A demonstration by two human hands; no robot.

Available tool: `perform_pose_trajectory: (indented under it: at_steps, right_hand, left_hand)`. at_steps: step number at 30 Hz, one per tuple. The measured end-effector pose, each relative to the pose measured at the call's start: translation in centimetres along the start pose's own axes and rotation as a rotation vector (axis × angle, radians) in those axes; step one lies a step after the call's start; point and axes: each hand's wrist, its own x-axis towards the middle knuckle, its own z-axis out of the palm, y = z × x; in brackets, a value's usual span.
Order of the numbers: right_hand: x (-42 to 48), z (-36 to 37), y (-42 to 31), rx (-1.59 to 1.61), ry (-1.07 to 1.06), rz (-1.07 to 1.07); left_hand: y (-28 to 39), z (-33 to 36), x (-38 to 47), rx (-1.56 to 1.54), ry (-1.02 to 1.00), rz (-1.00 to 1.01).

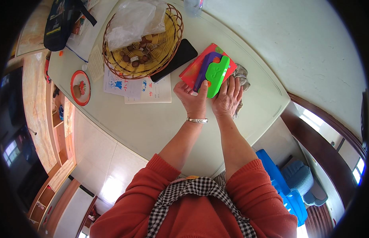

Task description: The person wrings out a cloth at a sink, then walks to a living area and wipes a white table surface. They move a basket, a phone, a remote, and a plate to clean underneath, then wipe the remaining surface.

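Note:
My left hand (192,99) grips the near left end of a red box (189,73). Its thumb presses on a green and purple plastic toy (215,74) with orange parts, which lies on top of the box. The other left fingers curl at the box's side, partly out of sight. A silver bracelet (197,120) circles the left wrist. My right hand (227,99) lies palm down on a bunched grey-brown cloth (242,76), right beside the box. Much of the cloth is hidden beneath that hand.
Beyond my left hand stands a wicker basket (169,50) holding a plastic bag (134,23) and small brown round items. A black phone-like slab (186,50) and printed booklets (156,92) lie partly under it. A red-rimmed plate (81,99) sits near the table's left edge.

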Motion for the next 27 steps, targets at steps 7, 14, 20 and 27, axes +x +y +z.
perform_pose_trajectory:
  at_steps: [7,14,20,27]
  right_hand:
    - [0.0,-0.3,-0.3,0.031,-0.031,0.039]
    - [0.2,-1.1,-0.6,-0.005,-0.173,0.075]
    - [0.6,-2.2,-0.9,-0.061,-0.305,0.116]
    - [0.4,-1.2,-0.9,-0.038,-0.169,0.077]
  left_hand:
    - [1.4,-0.1,0.0,-0.086,-0.036,-0.060]
    - [0.6,-0.5,-0.2,-0.134,-0.222,0.016]
    - [0.3,-0.3,-0.7,0.030,-0.306,0.130]
    - [6.8,-3.1,-0.1,-0.459,-0.297,-0.211]
